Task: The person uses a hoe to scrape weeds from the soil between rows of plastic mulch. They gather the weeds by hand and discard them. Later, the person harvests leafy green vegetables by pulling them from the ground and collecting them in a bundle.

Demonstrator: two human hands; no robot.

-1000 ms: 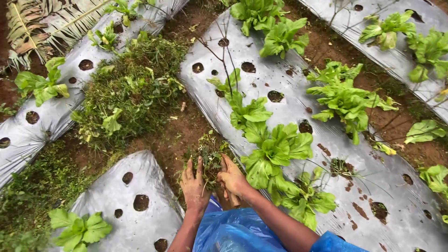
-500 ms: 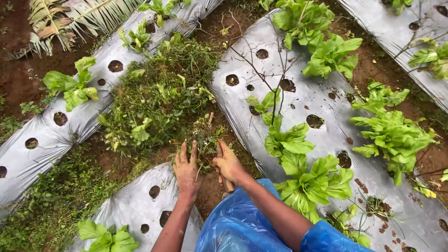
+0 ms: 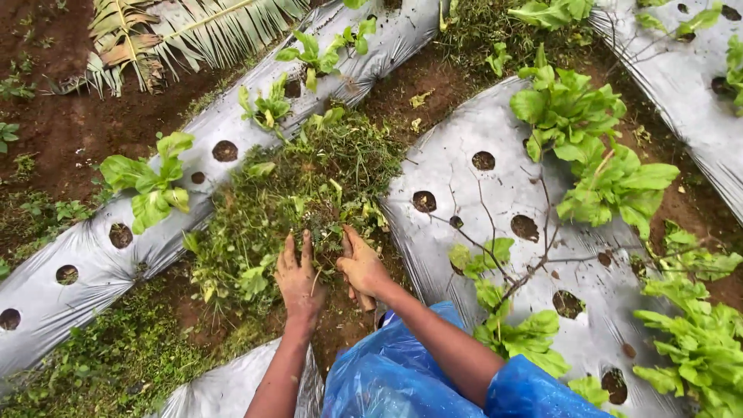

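Two hands, three silver beds, one weed heap.

Two bare hands, left hand (image 3: 299, 280) and right hand (image 3: 361, 268), both pressed flat against a single clump of pulled weeds (image 3: 326, 232) at the edge of one heap of cut greenery (image 3: 298, 193). Three strips of silver plastic mulch in view: a left strip (image 3: 85, 263), a middle strip (image 3: 457, 166), a right strip (image 3: 681, 77), plus one corner of a fourth (image 3: 209, 391) at the bottom. Five planting holes visible along the left strip. One dry palm frond (image 3: 186, 35) at top. One blue plastic cover (image 3: 402, 379) below the arms.
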